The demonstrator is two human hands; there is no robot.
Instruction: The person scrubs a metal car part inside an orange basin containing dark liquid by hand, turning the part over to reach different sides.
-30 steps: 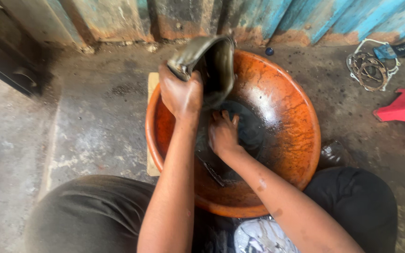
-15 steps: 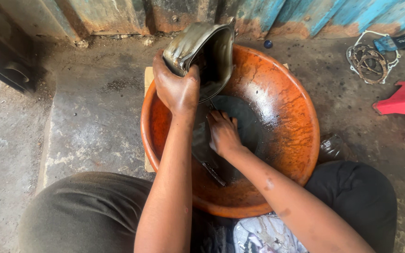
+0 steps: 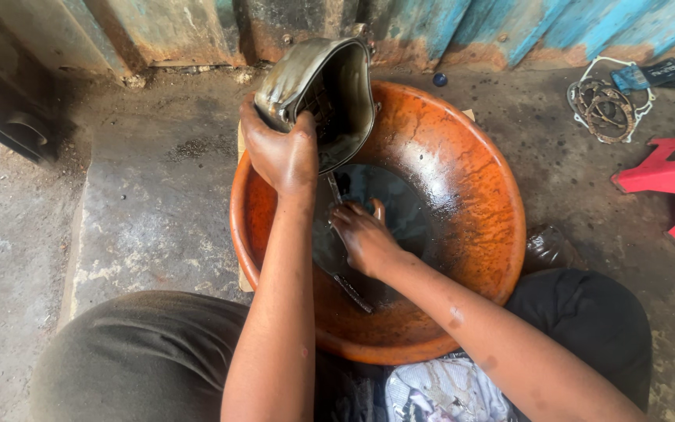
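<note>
A wide orange basin sits on the ground between my knees, with dark oily liquid pooled in its bottom. My left hand grips the edge of a greasy, hollow metal cover and holds it tilted over the basin's far left rim. My right hand is down in the basin at the liquid's edge. Its fingers are curled over a thin dark tool that runs along the basin's near-left wall.
A red plastic stool lies at the right, with loose gaskets beyond it. A rusty blue metal wall closes the far side. A small blue cap lies behind the basin and a dark crumpled object beside its right rim.
My left hand has shifted the metal cover slightly left and tipped it more upright. My right hand went from flat on the basin's bottom to curled, drawn a little toward me.
</note>
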